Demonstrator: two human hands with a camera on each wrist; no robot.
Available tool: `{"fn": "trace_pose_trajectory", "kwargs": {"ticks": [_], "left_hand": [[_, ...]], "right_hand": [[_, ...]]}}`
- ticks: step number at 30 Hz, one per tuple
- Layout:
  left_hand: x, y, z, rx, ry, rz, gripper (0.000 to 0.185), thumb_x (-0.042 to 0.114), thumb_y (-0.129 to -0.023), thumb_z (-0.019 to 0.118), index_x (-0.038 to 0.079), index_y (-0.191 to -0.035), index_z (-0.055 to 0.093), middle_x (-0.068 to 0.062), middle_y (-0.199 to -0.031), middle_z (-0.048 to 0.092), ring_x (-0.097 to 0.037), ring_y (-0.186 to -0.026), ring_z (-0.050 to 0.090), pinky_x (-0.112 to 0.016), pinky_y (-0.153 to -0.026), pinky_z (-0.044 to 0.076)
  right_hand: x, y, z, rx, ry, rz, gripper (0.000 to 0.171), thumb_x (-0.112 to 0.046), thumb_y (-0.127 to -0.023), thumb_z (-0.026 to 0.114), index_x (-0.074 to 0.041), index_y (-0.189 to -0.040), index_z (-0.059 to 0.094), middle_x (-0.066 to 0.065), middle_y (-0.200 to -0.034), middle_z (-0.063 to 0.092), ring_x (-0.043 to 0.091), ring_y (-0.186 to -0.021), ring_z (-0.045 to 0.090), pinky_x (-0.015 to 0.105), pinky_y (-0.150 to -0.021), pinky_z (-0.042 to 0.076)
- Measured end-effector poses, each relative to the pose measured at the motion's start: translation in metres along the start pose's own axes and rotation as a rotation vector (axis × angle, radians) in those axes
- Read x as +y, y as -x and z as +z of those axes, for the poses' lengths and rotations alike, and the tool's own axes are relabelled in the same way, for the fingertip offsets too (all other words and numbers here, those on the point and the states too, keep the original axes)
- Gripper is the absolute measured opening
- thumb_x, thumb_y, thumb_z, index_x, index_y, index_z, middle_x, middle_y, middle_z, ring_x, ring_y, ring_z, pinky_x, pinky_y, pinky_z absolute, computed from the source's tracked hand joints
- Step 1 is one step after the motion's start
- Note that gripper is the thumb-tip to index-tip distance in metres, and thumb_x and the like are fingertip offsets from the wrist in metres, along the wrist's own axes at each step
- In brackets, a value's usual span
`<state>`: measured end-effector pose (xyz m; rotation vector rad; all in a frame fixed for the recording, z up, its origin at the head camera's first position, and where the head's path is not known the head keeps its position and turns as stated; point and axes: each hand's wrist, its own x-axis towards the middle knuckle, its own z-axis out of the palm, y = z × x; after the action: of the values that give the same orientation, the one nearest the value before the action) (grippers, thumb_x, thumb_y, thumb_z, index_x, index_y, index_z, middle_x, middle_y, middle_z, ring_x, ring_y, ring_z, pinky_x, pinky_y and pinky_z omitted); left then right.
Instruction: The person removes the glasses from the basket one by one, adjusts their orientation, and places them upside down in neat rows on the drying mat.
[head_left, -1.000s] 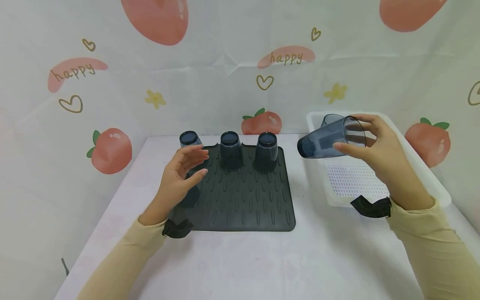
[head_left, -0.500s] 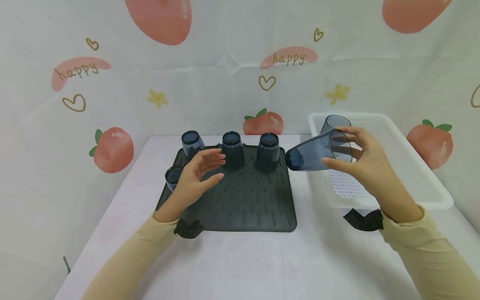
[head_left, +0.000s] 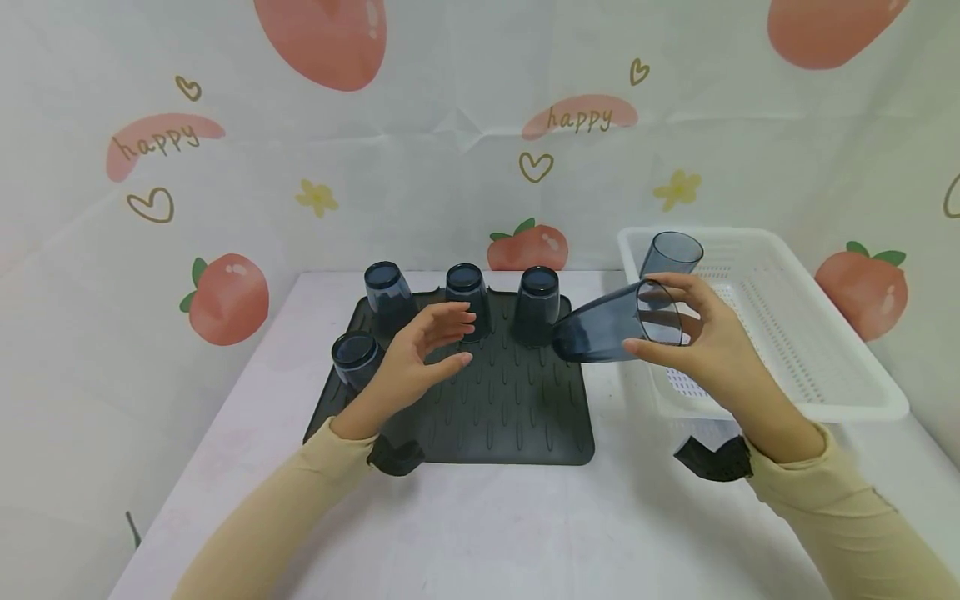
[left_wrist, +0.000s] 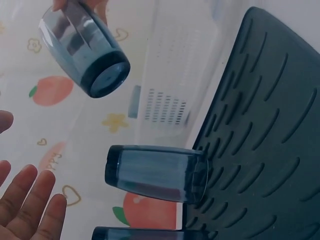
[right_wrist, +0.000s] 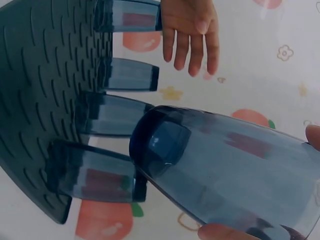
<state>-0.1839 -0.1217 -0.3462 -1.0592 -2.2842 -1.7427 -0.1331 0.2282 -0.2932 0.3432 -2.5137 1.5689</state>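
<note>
My right hand (head_left: 708, 342) grips a blue-tinted drinking glass (head_left: 600, 329) near its rim, thumb on one side and fingers on the other. The glass is tilted almost sideways, its thick base toward the left, overlapping the mat's right edge in the head view. My left hand (head_left: 412, 358) hovers over the dark drying mat (head_left: 517, 417), fingers apart and holding nothing. Several matching glasses stand upside down on the mat: a back-right glass (head_left: 537, 304), a back-middle glass (head_left: 467, 292), a back-left glass (head_left: 387, 292) and a front-left glass (head_left: 356, 357) partly hidden by the left hand.
A white perforated basket (head_left: 847, 367) stands at the right of the table, with another blue glass (head_left: 675, 252) upright at its back-left corner. Behind the white table (head_left: 510, 533) hangs a printed cloth (head_left: 435, 192) with peaches and hearts.
My right hand has carried the glass left and lower, from over the basket toward the mat. The left hand has moved right over the mat, uncovering the left glasses more.
</note>
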Motion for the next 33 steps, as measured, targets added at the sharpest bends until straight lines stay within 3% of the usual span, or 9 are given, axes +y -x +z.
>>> {"fn": "trace_pose_trajectory", "kwargs": {"ticks": [7, 17, 22, 33], "left_hand": [[-0.003, -0.004, 0.009, -0.046, -0.003, -0.036, 0.059, -0.001, -0.087, 0.069, 0.002, -0.14, 0.043, -0.018, -0.134, 0.053, -0.029, -0.123, 0.055, -0.032, -0.107, 0.043], [-0.006, -0.007, 0.018, -0.105, -0.011, -0.118, 0.063, 0.001, -0.085, 0.072, 0.005, -0.141, 0.042, -0.015, -0.136, 0.052, -0.025, -0.126, 0.053, -0.035, -0.108, 0.042], [-0.008, -0.007, 0.023, -0.132, 0.002, -0.12, 0.065, 0.002, -0.084, 0.073, 0.006, -0.141, 0.042, -0.013, -0.137, 0.052, -0.026, -0.127, 0.052, -0.036, -0.108, 0.043], [-0.018, -0.005, 0.035, -0.197, 0.075, -0.101, 0.071, -0.001, -0.082, 0.073, -0.001, -0.143, 0.037, -0.024, -0.141, 0.045, -0.03, -0.131, 0.048, -0.038, -0.11, 0.04]], "right_hand": [[0.0, 0.002, 0.011, -0.028, -0.042, -0.006, 0.072, -0.008, -0.078, 0.081, -0.02, -0.139, 0.044, 0.002, -0.128, 0.047, -0.001, -0.104, 0.061, 0.019, -0.074, 0.057], [0.001, 0.007, 0.025, -0.069, -0.062, 0.007, 0.074, -0.009, -0.077, 0.082, -0.021, -0.139, 0.044, 0.004, -0.131, 0.045, 0.002, -0.104, 0.061, 0.023, -0.074, 0.058], [0.0, 0.009, 0.031, -0.093, -0.099, 0.008, 0.074, -0.007, -0.076, 0.082, -0.021, -0.138, 0.044, 0.005, -0.131, 0.045, 0.004, -0.104, 0.061, 0.024, -0.073, 0.058], [-0.001, 0.015, 0.041, -0.165, -0.155, 0.014, 0.076, -0.006, -0.075, 0.083, -0.017, -0.138, 0.044, 0.011, -0.134, 0.045, 0.006, -0.108, 0.062, 0.029, -0.074, 0.059]]}}
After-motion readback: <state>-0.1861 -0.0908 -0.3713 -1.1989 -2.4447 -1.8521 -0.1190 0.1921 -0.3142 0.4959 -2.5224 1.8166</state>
